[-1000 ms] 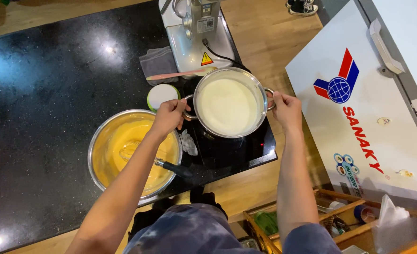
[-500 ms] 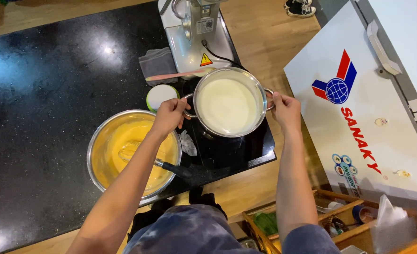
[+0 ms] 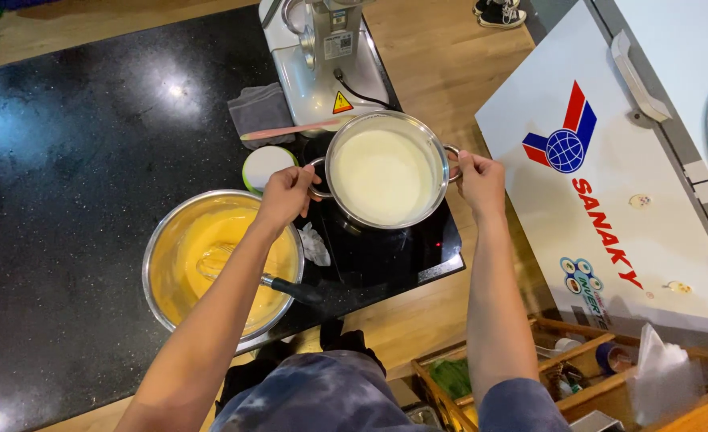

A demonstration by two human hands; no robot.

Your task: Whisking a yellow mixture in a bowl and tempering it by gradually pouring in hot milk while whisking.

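Observation:
A steel pot (image 3: 383, 172) full of pale cream liquid sits over a black hob (image 3: 386, 256). My left hand (image 3: 287, 194) grips its left loop handle and my right hand (image 3: 479, 180) grips the right one. To the left stands a large steel mixing bowl (image 3: 162, 272) of yellow batter. A whisk with a black handle (image 3: 286, 286) rests in it, partly hidden by my left forearm.
Behind the pot stands a grey stand mixer (image 3: 322, 56) with a pink spatula (image 3: 290, 132), a grey cloth (image 3: 259, 112) and a small white lidded tub (image 3: 264, 166). A white chest freezer (image 3: 602, 208) is on the right. A wooden crate (image 3: 578, 376) of items sits below it.
Both hands stay on the pot handles; the pot has hardly shifted. The view has drifted slightly.

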